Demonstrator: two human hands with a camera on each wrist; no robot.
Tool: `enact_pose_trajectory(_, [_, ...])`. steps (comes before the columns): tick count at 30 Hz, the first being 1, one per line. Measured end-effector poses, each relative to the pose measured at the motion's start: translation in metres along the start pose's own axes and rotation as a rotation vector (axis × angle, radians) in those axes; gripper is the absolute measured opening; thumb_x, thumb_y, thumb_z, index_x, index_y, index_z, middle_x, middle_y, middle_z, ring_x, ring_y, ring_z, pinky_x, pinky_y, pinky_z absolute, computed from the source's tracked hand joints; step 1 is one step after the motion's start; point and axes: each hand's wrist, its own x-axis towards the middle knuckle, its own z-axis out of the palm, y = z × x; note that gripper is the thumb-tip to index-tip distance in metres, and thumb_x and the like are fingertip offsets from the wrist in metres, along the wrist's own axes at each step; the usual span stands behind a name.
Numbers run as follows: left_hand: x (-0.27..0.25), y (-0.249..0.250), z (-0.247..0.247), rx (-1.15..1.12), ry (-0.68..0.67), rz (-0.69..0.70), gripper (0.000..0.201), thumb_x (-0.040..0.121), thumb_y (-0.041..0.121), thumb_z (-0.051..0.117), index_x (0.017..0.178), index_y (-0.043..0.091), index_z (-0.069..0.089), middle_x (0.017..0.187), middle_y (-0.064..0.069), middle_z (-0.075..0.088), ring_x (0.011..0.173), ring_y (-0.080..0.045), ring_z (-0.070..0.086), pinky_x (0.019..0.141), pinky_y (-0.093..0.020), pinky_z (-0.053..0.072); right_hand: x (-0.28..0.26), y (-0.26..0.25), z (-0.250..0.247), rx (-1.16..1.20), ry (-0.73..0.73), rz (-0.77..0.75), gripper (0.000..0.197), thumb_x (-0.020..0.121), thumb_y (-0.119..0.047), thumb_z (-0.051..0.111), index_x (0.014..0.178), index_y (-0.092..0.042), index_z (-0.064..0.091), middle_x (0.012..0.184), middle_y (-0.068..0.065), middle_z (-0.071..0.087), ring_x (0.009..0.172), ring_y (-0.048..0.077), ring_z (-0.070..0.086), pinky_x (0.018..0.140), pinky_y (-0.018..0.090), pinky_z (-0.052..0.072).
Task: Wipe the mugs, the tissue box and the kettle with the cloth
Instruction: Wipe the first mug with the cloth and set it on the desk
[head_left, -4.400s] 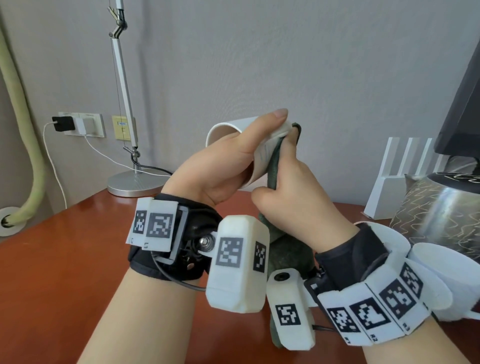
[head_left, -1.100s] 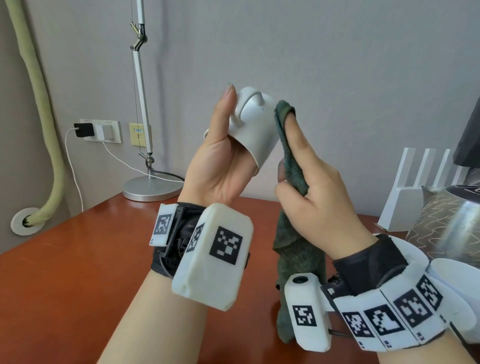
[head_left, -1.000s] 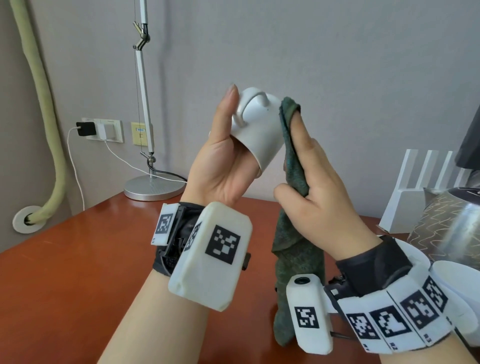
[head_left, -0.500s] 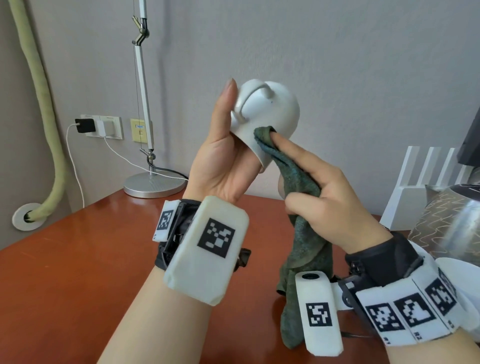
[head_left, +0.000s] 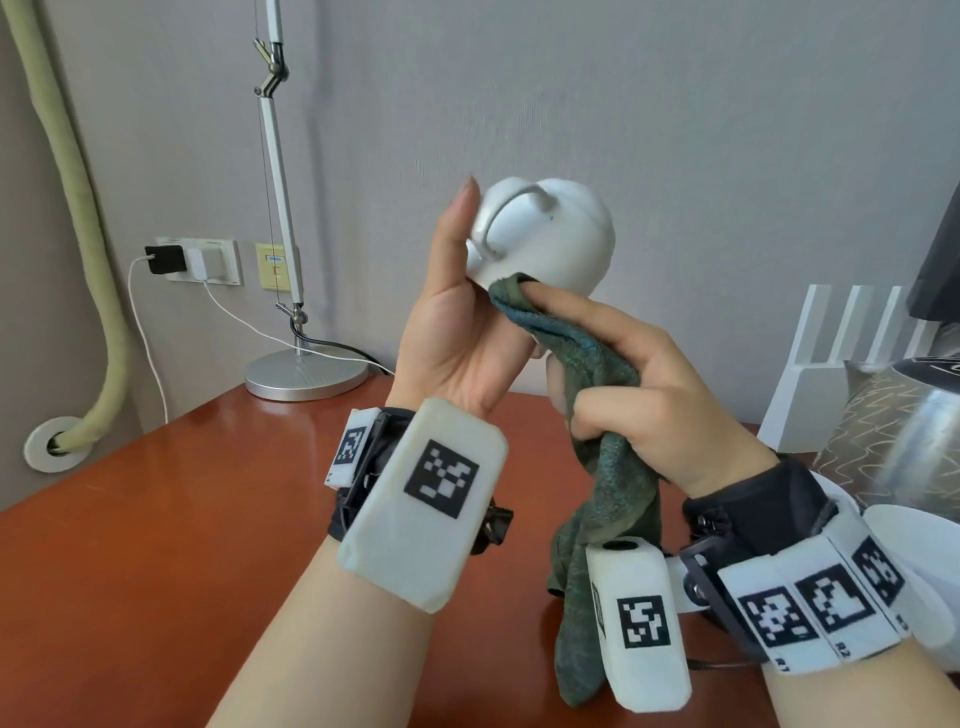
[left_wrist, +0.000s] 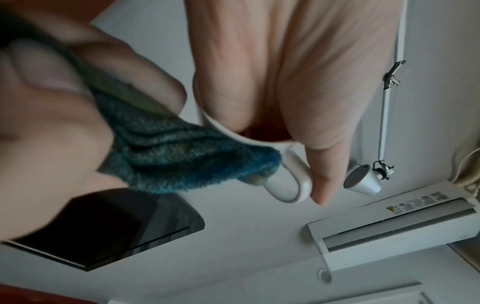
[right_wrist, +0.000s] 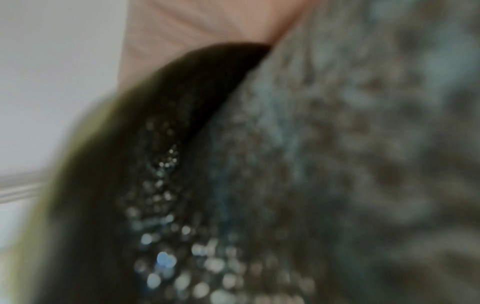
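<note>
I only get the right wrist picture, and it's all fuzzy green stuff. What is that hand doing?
Observer: The right hand grips a green cloth, and its forefinger pushes the cloth's tip against a white mug.
Child: Who's holding the mug?
Observer: The left hand holds it up in the air above the table, with the handle turned toward the person.
Child: Is the kettle close by?
Observer: Yes, a shiny kettle stands at the right edge of the head view, behind the right wrist. Neither hand touches it.
</note>
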Motion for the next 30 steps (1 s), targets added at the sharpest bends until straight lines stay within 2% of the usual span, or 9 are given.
enact_pose_trajectory(3, [0.002, -0.005, 0.002, -0.041, -0.009, -0.001, 0.059, 0.082, 0.048, 0.05, 0.12, 0.003, 0.051, 0.116, -0.018, 0.056, 0.109, -0.028, 0.055, 0.105, -0.038, 0.038, -0.003, -0.003, -0.007, 0.098, 0.019, 0.009, 0.075, 0.054, 0.01, 0.044, 0.108, -0.033, 0.073, 0.055, 0.019, 0.042, 0.051, 0.016, 0.041, 0.054, 0.021, 0.042])
enact_pose_trajectory(5, [0.002, -0.007, 0.001, -0.062, -0.047, -0.019, 0.059, 0.084, 0.044, 0.062, 0.123, 0.002, 0.05, 0.119, -0.02, 0.055, 0.113, -0.03, 0.053, 0.109, -0.043, 0.035, -0.005, -0.005, -0.013, 0.169, 0.053, 0.026, 0.073, 0.053, 0.009, 0.042, 0.106, -0.029, 0.074, 0.05, 0.012, 0.041, 0.046, 0.016, 0.039, 0.047, 0.019, 0.039])
enact_pose_trajectory(7, [0.002, -0.008, -0.002, -0.039, -0.1, -0.035, 0.056, 0.075, 0.031, 0.083, 0.113, -0.002, 0.06, 0.114, -0.021, 0.06, 0.112, -0.031, 0.055, 0.109, -0.044, 0.036, -0.006, -0.008, -0.016, 0.229, 0.079, 0.045, 0.073, 0.052, 0.008, 0.041, 0.107, -0.027, 0.073, 0.048, 0.009, 0.039, 0.041, 0.018, 0.036, 0.044, 0.018, 0.036])
enact_pose_trajectory(8, [0.002, -0.009, -0.003, -0.011, -0.128, -0.043, 0.054, 0.068, 0.027, 0.086, 0.107, -0.004, 0.065, 0.11, -0.02, 0.063, 0.109, -0.03, 0.058, 0.108, -0.043, 0.037, -0.005, -0.01, -0.017, 0.25, 0.086, 0.059, 0.072, 0.052, 0.007, 0.04, 0.107, -0.027, 0.073, 0.048, 0.009, 0.038, 0.04, 0.018, 0.035, 0.044, 0.017, 0.035])
enact_pose_trajectory(11, [0.001, -0.013, -0.002, 0.09, -0.184, -0.088, 0.047, 0.065, 0.026, 0.085, 0.097, -0.003, 0.068, 0.101, -0.018, 0.066, 0.101, -0.026, 0.062, 0.105, -0.039, 0.042, -0.005, -0.018, -0.018, 0.216, 0.109, 0.112, 0.071, 0.053, 0.005, 0.041, 0.112, -0.022, 0.069, 0.048, 0.008, 0.039, 0.039, 0.018, 0.036, 0.043, 0.018, 0.035])
enact_pose_trajectory(15, [0.002, -0.012, -0.004, 0.166, -0.179, -0.132, 0.054, 0.063, 0.025, 0.087, 0.102, -0.004, 0.064, 0.107, -0.022, 0.061, 0.106, -0.029, 0.058, 0.109, -0.042, 0.037, -0.006, -0.024, -0.021, 0.07, 0.166, 0.148, 0.069, 0.053, 0.001, 0.045, 0.111, -0.027, 0.07, 0.046, 0.0, 0.043, 0.04, 0.015, 0.038, 0.043, 0.019, 0.034])
enact_pose_trajectory(20, [0.001, -0.011, -0.008, 0.126, -0.17, -0.174, 0.043, 0.068, 0.029, 0.083, 0.095, -0.003, 0.073, 0.104, -0.019, 0.069, 0.102, -0.027, 0.066, 0.106, -0.041, 0.041, -0.006, -0.018, -0.02, 0.044, 0.205, 0.133, 0.073, 0.051, 0.003, 0.043, 0.114, -0.024, 0.07, 0.044, 0.004, 0.038, 0.04, 0.016, 0.036, 0.043, 0.018, 0.034])
enact_pose_trajectory(26, [0.003, -0.004, -0.01, -0.024, -0.122, -0.199, 0.075, 0.062, 0.025, 0.088, 0.122, -0.005, 0.055, 0.118, -0.024, 0.061, 0.109, -0.035, 0.06, 0.103, -0.049, 0.041, -0.007, -0.016, -0.029, 0.11, 0.339, 0.097, 0.074, 0.053, 0.004, 0.043, 0.116, -0.023, 0.068, 0.046, 0.006, 0.035, 0.042, 0.018, 0.034, 0.044, 0.019, 0.035])
enact_pose_trajectory(30, [0.007, -0.006, -0.006, -0.124, -0.007, -0.259, 0.061, 0.076, 0.037, 0.077, 0.116, -0.005, 0.057, 0.115, -0.024, 0.061, 0.105, -0.036, 0.06, 0.098, -0.052, 0.042, -0.003, -0.014, -0.028, 0.153, 0.468, 0.053, 0.065, 0.057, 0.002, 0.043, 0.113, -0.022, 0.067, 0.054, 0.006, 0.042, 0.047, 0.018, 0.039, 0.046, 0.022, 0.036])
